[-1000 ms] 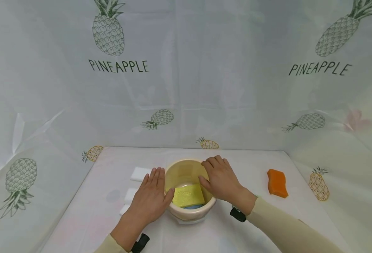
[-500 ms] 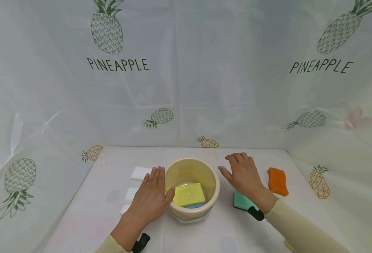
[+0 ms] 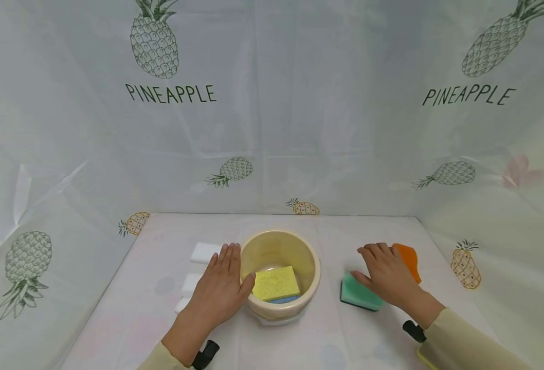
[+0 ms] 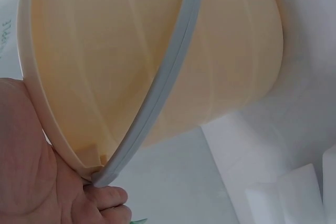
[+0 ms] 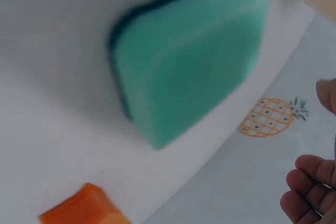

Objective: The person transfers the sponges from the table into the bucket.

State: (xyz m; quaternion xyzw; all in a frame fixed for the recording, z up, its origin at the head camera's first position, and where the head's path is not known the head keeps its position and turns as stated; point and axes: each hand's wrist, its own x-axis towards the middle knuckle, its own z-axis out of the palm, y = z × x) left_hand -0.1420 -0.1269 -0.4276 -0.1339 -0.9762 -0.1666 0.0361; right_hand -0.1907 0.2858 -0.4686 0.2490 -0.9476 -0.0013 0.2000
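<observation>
A cream bucket (image 3: 312, 277) with a grey handle (image 4: 163, 85) stands mid-table. Inside it a yellow sponge (image 3: 276, 284) lies over something blue (image 3: 285, 299). My left hand (image 3: 224, 288) rests against the bucket's left rim, its fingers straight and the thumb at the edge. Holding nothing, my right hand (image 3: 390, 272) hovers over a green sponge (image 3: 359, 294) with a dark underside, fingers slightly bent and apart from it. An orange sponge (image 3: 408, 262) lies just behind that hand, partly hidden by it.
Several white blocks (image 3: 204, 253) lie left of the bucket, partly covered by my left hand. A yellow-edged thing (image 3: 424, 357) shows beneath my right sleeve. A pineapple-printed sheet (image 3: 318, 128) hangs behind the table.
My right hand has moved from the bucket's right rim, rightward and over the green sponge, which has come into sight. The left hand has stayed at the rim.
</observation>
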